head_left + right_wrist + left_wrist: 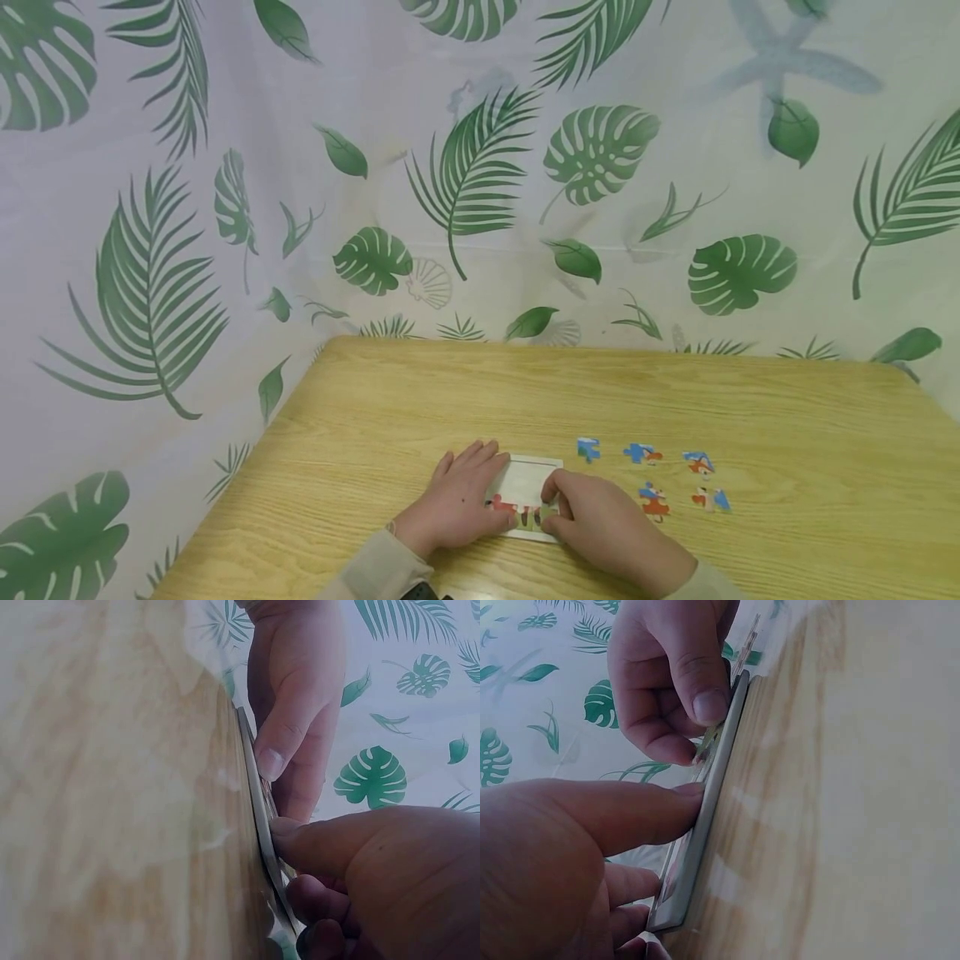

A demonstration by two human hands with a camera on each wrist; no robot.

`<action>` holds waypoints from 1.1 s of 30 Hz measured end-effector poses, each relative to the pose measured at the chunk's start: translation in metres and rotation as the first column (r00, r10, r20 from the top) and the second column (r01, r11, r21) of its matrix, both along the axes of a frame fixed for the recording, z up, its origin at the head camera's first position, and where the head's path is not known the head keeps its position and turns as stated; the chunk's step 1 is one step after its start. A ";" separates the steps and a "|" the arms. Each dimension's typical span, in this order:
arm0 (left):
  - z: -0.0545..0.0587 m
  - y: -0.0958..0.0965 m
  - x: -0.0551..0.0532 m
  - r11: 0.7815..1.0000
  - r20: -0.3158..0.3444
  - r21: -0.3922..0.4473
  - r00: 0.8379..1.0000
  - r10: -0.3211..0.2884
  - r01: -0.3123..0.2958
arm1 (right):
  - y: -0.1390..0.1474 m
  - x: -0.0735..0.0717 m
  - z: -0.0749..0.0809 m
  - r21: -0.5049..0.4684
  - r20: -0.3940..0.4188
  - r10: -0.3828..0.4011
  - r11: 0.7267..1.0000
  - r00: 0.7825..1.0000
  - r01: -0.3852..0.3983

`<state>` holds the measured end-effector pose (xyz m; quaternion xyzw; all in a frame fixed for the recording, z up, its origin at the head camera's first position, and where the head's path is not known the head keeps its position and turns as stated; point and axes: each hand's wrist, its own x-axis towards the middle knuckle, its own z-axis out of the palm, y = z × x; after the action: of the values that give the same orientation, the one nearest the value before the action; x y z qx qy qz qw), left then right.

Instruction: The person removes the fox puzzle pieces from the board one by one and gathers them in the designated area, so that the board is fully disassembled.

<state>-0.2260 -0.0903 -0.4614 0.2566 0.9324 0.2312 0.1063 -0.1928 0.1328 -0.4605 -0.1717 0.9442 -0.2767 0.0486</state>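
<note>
A white puzzle tray [525,457] lies on the table with several jigsaw pieces [506,507] along its lower part; its upper part is bare. My left hand [461,500] rests flat on the tray's left side, fingers spread, the thumb on the lower pieces. At the tray's lower right corner, my right hand [603,518] pinches a greenish jigsaw piece [708,740] between thumb and curled fingers, as the left wrist view shows. That piece is tilted against the tray and partly hidden by the fingertips. The right wrist view shows both thumbs along the tray's near edge [257,799].
Right of the tray lie several loose jigsaw pieces in two rows, among them a blue one [588,450], a blue and orange one [700,463] and a red one [654,502]. A leaf-patterned curtain [495,275] hangs behind the wooden table [420,392].
</note>
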 end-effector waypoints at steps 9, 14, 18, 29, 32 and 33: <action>-0.002 -0.002 -0.002 1.000 0.001 -0.004 1.000 -0.015 0.015 | 0.000 -0.002 0.000 -0.036 -0.031 -0.023 0.999 0.999 0.022; -0.002 -0.002 -0.003 1.000 -0.001 -0.005 1.000 -0.018 0.018 | 0.000 -0.003 0.000 -0.072 -0.018 -0.011 0.997 1.000 0.009; -0.002 -0.002 -0.003 1.000 -0.002 -0.002 1.000 -0.013 0.013 | 0.002 -0.003 0.001 -0.120 -0.011 0.011 0.993 1.000 -0.012; -0.003 -0.002 -0.003 1.000 -0.006 0.001 1.000 -0.012 0.012 | 0.006 -0.004 0.000 -0.190 0.011 0.042 0.981 0.999 -0.039; -0.002 -0.002 -0.003 1.000 -0.003 0.004 1.000 -0.012 0.012 | 0.005 -0.004 0.002 -0.195 0.016 0.044 0.980 0.999 -0.040; -0.002 -0.002 -0.003 1.000 -0.003 0.005 1.000 -0.012 0.012 | 0.005 -0.004 0.003 -0.197 0.018 0.045 0.980 0.999 -0.041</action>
<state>-0.2285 -0.0919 -0.4635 0.2626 0.9305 0.2325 0.1056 -0.1965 0.1379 -0.4576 -0.1929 0.9077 -0.3694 0.0481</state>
